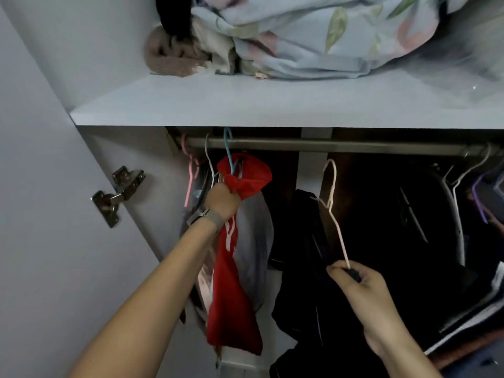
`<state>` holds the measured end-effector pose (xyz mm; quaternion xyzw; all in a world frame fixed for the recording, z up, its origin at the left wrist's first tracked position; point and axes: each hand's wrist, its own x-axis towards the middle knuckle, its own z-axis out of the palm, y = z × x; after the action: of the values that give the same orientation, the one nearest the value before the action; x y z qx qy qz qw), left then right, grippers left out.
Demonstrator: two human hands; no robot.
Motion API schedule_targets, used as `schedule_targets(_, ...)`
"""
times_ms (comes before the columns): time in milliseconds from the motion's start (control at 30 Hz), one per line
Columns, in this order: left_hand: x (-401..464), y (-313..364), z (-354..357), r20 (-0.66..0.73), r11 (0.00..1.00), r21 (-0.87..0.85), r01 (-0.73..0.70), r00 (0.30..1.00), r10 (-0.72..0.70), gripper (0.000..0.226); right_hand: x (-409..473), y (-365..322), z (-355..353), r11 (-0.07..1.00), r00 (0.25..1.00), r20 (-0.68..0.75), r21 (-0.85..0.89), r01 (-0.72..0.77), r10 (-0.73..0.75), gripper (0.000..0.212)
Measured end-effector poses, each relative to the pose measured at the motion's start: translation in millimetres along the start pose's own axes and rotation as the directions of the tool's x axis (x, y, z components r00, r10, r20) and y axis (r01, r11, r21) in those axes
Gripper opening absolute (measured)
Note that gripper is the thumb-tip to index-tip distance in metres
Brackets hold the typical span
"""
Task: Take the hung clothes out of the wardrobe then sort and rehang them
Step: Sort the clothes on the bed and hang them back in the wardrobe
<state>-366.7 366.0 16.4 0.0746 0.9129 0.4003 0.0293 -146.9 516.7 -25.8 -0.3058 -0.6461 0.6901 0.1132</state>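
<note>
The rail (327, 145) runs across the wardrobe just under the white shelf (245, 105), and everything here is best placed against it. Above it, on the shelf, a floral blanket (313, 39) lies bundled with a brown knit (169, 58) at its left end, stored out of the way of the hanging space.

Below the rail's right end hangs a crowd of dark clothes (409, 227) on pale hangers, not yet taken down. Below its middle, a black garment (308, 268) sags on a white hanger (331, 203) whose hook is off the rail and just beneath it. The right hand (354, 279) pinches the hanger's lower arm between thumb and curled fingers, probably to steer the hook to or from the bar.

Below the rail's left end, a red garment (240, 268) hangs from a blue hanger (228, 151) hooked over the bar, with a grey garment (256, 241) behind it. The left hand (222, 200) grips the bunched red neck with closed fingers, likely gathering the cloth to keep that group together and clear space.

Left of these, a pink hanger (191, 170) hangs from the rail.
</note>
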Motion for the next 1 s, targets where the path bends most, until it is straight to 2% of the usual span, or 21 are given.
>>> schedule_targets(133,29.2,-10.2,-1.6,0.02,1.0,0.006,-0.017,1.0,0.017,0.032,1.0,0.9,5.5,1.0,1.0,0.002,0.018,-0.025,0.025,0.007)
schedule_targets(333,45.3,-23.6,-1.8,0.106,0.995,0.04,0.094,0.99,-0.098,0.035,11.5,7.5,22.0,0.999,1.0,0.03,-0.051,-0.001,0.003,0.018)
schedule_targets(400,40.5,-24.3,-1.6,0.089,0.996,0.044,0.077,0.993,-0.081,0.036,14.2,10.7,30.6,0.996,0.999,0.045,-0.084,0.023,-0.02,0.022)
schedule_targets(533,38.9,-40.1,-1.7,0.071,0.996,-0.053,0.07,0.995,-0.066,0.04,21.6,12.5,49.5,0.996,0.995,0.089,-0.069,0.051,-0.045,0.031)
schedule_targets(600,36.7,-56.4,2.4,0.027,0.996,-0.071,0.048,0.999,-0.046,0.048,28.7,7.3,58.4,0.997,0.993,0.102,-0.04,0.06,-0.056,0.043)
schedule_targets(667,34.6,-96.9,19.7,-0.031,0.995,-0.099,-0.006,1.0,0.003,0.056,36.0,-2.6,69.8,0.997,0.994,0.092,-0.035,0.07,-0.067,0.045)
schedule_targets(833,-47.9,-91.1,0.9,0.065,0.951,-0.306,0.031,0.998,-0.011,0.033,68.1,-26.3,107.4,0.99,0.987,0.092,-0.032,0.135,-0.132,0.035)
schedule_targets(933,-63.2,-92.5,-12.5,0.031,0.947,-0.321,0.012,1.0,-0.002,0.039,95.5,-34.5,130.4,0.984,0.983,0.086,-0.05,0.17,-0.165,0.04)
schedule_targets(1000,-66.2,-95.1,-18.5,0.039,0.943,-0.33,0.035,0.999,-0.024,0.029,110.6,-32.4,144.2,0.972,0.977,0.095,-0.121,0.203,-0.193,0.043)
